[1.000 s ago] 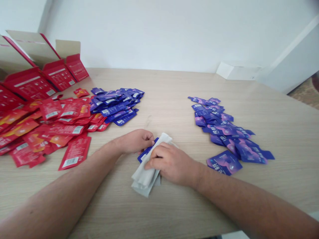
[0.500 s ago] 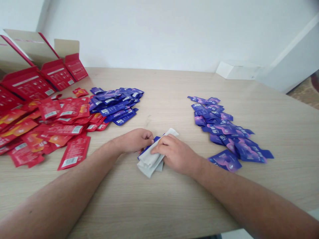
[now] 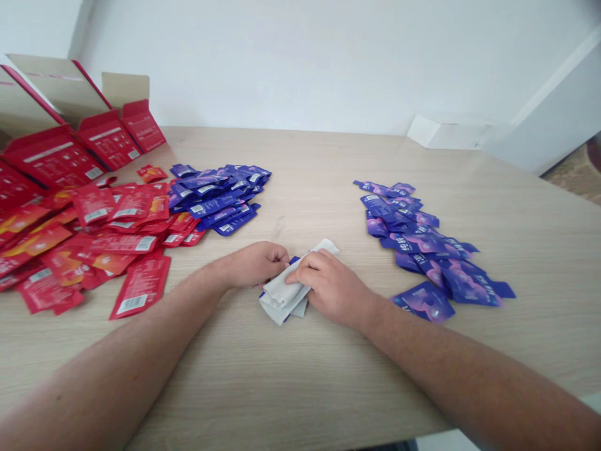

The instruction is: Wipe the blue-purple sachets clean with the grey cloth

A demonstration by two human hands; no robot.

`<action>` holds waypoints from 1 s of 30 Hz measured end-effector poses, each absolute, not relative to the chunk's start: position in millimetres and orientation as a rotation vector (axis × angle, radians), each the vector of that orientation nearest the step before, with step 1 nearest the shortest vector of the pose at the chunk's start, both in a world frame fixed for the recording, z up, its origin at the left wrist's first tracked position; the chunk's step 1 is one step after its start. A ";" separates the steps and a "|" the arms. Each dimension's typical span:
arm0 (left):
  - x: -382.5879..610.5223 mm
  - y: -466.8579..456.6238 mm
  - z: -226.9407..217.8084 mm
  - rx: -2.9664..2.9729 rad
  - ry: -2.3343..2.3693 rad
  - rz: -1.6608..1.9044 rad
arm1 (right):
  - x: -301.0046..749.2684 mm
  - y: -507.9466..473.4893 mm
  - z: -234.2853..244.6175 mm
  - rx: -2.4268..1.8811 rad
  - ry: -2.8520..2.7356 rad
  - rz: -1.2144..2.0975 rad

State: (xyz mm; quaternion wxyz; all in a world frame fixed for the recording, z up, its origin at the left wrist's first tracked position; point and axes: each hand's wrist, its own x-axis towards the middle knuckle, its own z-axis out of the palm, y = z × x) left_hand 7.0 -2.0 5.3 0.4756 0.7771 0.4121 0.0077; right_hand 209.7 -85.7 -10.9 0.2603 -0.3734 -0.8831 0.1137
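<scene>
My right hand (image 3: 331, 285) is closed on a folded white cloth (image 3: 280, 293), pressing it over a blue sachet (image 3: 294, 260). Most of that sachet is hidden beneath the cloth; only blue edges peek out. At the sachet's upper left edge, my left hand (image 3: 258, 264) pinches it with curled fingers. To the right lies a spread of blue-purple sachets (image 3: 417, 241), printed side up. Left of centre is a heap of blue sachets (image 3: 218, 194), several with barcodes showing, touching a pile of red sachets (image 3: 107, 244).
Red cartons (image 3: 54, 153) with raised flaps line the table's left back. A white box (image 3: 448, 133) stands by the wall at the back right. The wooden table (image 3: 310, 181) runs to a front edge near my body.
My right hand and the cloth have shifted slightly up along the sachet. My left hand stays at the same edge, and the piles have not moved.
</scene>
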 end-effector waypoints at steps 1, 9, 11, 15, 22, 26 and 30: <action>7.0 -2.3 5.8 1.898 0.996 0.027 | 208.2 -87.2 -10.8 -0.958 -2.416 0.318; 7.2 -3.0 6.1 1.896 1.020 0.031 | 210.3 -86.7 -9.8 -1.038 -2.385 0.299; 6.9 -3.0 5.6 1.894 1.018 0.035 | 209.6 -87.1 -10.0 -1.062 -2.377 0.283; 6.3 -3.3 5.2 1.879 0.966 0.061 | 203.7 -93.0 -10.1 -0.837 -2.491 0.312; 6.0 -3.0 4.1 1.894 1.015 0.053 | 209.0 -88.1 -10.2 -1.050 -2.374 0.283; 6.4 -3.6 5.9 1.894 0.981 0.058 | 204.0 -93.1 -9.8 -0.866 -2.472 0.301; 6.2 -3.6 6.7 1.907 0.985 0.042 | 207.2 -90.7 -9.0 -0.937 -2.458 0.292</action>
